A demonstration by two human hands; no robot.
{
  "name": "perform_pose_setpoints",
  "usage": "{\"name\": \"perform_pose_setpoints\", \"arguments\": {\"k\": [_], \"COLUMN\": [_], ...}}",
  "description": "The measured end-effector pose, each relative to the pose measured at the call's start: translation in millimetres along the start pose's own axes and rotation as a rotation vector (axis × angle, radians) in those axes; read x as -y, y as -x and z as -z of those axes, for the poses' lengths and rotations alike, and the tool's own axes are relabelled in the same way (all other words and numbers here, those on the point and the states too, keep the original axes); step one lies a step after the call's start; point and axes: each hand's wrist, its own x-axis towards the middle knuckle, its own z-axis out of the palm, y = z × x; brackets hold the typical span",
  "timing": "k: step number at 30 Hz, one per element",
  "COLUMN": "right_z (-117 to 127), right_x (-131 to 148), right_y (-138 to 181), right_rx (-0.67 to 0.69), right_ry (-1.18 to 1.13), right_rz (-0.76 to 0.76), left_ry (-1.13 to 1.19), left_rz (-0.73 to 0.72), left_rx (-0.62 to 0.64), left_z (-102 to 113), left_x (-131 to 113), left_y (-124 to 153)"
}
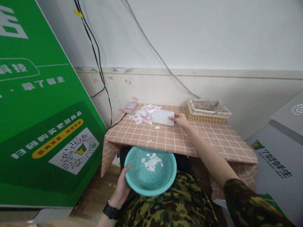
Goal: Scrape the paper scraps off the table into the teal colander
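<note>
My left hand (124,181) grips the left rim of a teal plastic colander (137,184), held on my lap below the table's front edge. Several small white paper scraps (152,162) lie in the bottom of it. On the table, my right hand (179,119) pinches the right end of a flat white card (163,117). The card's left edge touches a heap of white and pinkish paper scraps (146,114). A few loose bits lie on the cloth in front of the heap.
A checked brown cloth covers the table (165,140). A lined wicker basket (205,116) stands at the back right. A pixelated flat object (131,107) with a cable lies at the back left. A green sign panel (47,126) rises at left; a grey cabinet (276,157) stands at right.
</note>
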Motion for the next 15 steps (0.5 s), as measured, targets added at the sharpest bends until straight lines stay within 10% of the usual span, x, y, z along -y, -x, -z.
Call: {"name": "perform_pose_setpoints", "arguments": {"k": [15], "right_z": [-11], "right_x": [28], "right_y": [-21], "right_rx": [0.242], "right_ry": [0.176], "right_rz": [0.144], "left_ry": [-0.012], "left_rz": [0.033], "left_rx": [0.002], "left_z": [0], "left_x": [3], "left_y": [2]}}
